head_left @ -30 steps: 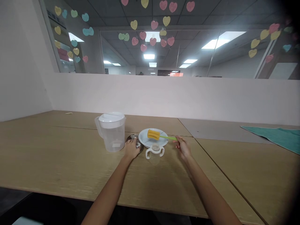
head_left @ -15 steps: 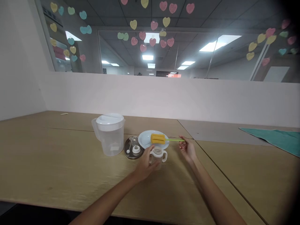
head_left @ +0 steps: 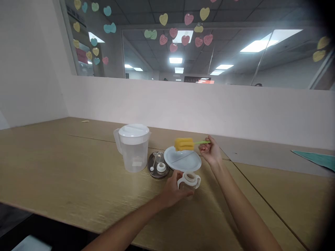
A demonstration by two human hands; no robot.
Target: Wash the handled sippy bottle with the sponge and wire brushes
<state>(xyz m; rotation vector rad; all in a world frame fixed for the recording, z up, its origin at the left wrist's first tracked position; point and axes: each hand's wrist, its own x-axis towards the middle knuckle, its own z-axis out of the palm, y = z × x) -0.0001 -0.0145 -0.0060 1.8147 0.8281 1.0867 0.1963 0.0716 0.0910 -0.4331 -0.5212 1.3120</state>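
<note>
My left hand (head_left: 172, 190) is wrapped round a clear baby bottle with white handles (head_left: 190, 181), which stands on the wooden table (head_left: 78, 181) in front of the white plate (head_left: 183, 161). My right hand (head_left: 211, 152) pinches the green handle of a yellow sponge brush (head_left: 184, 143) and holds it lifted above the plate's far rim. A small dark round tray (head_left: 155, 168) with a clear teat and white cap pieces sits left of the plate.
A lidded clear plastic pitcher (head_left: 133, 146) stands left of the small tray. A teal cloth (head_left: 318, 158) lies at the far right. A white partition wall (head_left: 183, 108) with a glass window backs the table.
My left hand left the small tray and closed on the bottle, drawing it nearer to me. My right hand raised the sponge brush off the plate.
</note>
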